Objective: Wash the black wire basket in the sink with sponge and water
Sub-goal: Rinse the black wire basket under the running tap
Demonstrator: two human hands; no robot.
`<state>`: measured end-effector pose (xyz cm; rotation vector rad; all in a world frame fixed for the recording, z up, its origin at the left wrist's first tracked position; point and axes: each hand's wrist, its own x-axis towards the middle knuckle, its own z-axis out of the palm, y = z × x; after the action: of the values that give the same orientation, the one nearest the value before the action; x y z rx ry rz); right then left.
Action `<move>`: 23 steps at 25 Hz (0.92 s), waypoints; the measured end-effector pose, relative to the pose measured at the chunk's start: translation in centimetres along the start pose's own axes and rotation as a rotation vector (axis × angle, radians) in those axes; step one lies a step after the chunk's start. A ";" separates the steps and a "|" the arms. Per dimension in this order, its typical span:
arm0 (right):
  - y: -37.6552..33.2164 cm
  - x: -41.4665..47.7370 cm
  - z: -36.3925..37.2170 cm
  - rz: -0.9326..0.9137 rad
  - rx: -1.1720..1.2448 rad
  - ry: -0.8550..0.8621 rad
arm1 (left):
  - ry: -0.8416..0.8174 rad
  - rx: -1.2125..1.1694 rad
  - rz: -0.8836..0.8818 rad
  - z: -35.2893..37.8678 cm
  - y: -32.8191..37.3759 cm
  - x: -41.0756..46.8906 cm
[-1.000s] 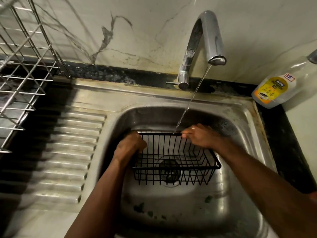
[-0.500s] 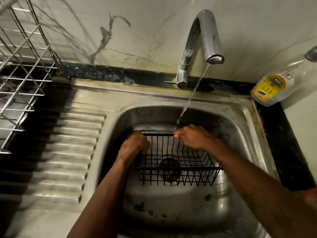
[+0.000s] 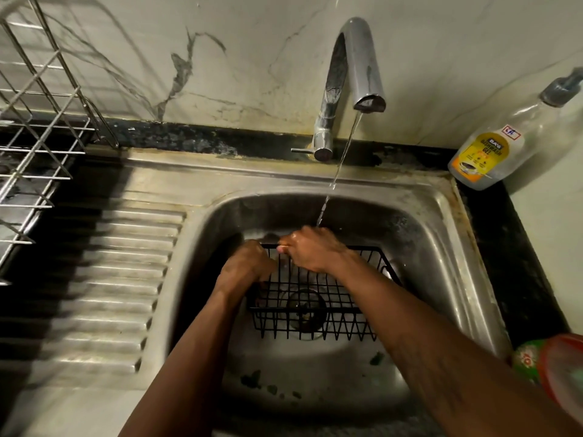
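Left hand point(image 3: 249, 266), centre of frame, is gripping the left end of the black wire basket point(image 3: 315, 305), fingers curling over the top wire. Right hand point(image 3: 310, 250) is closing round the far rim just beside it, knuckles wet.

Against a second ago, the right hand is sitting further left along that rim, now nearly touching the left hand. The water stream point(image 3: 339, 165) is landing on its knuckles rather than on bare wire. Reading: fingers are working along the rim under the flow, so this looks like rinsing, one stretch at a time. No sponge is showing in either hand; the scrubbing step seems not yet done.

Basket is sitting low in the sink point(image 3: 441, 222), over the drain point(image 3: 306, 310). Tap point(image 3: 356, 67) is running, upper centre. Dishwash gel bottle point(image 3: 492, 152) is standing at upper right. Steel rack point(image 3: 34, 130) is filling the upper left, with the ribbed draining board point(image 3: 110, 279) lying below it at left.
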<state>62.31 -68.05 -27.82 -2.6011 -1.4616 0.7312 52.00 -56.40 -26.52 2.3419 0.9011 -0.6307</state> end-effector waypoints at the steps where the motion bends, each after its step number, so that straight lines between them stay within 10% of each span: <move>1: 1.2 -0.8 -0.2 0.017 -0.024 -0.006 | 0.003 -0.029 -0.025 -0.1 0.0 0.0; 6: 9.0 -6.4 -0.4 0.215 0.017 -0.020 | 0.016 -0.094 -0.041 0.1 0.3 -0.2; 14: 1.3 -0.3 1.4 -0.067 -0.046 0.016 | -0.001 -0.081 -0.016 0.5 1.6 0.1; 23: 4.8 -3.4 1.1 0.067 0.053 0.076 | -0.078 -0.077 0.001 0.2 1.6 0.9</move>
<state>64.17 -73.66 -28.95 -2.6181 -1.3228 0.6603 53.74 -57.13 -26.67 2.2334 0.8741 -0.6709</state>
